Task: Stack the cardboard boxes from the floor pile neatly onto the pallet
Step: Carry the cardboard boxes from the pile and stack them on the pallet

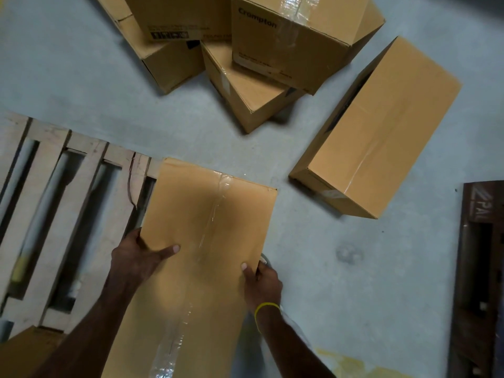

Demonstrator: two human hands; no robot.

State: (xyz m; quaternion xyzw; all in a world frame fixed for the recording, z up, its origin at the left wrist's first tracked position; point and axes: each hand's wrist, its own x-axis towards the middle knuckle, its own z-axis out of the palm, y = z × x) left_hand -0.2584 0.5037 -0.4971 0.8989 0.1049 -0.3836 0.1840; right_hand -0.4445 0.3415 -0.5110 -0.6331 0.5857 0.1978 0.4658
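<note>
both hands – left hand (137,257), right hand (261,282) – fingers curled round box (207,227) edges, beside pallet (54,186)

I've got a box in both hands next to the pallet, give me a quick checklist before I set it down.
1. Left hand grips the held box at its left edge: ok.
2. Right hand grips its right edge: ok.
3. Box above the pallet: not ok, mostly over the floor.
4. Bare landing spot on the pallet: ok.
5. Top tape seam closed: ok.
6. Box underside sound: cannot tell, hidden.
</note>
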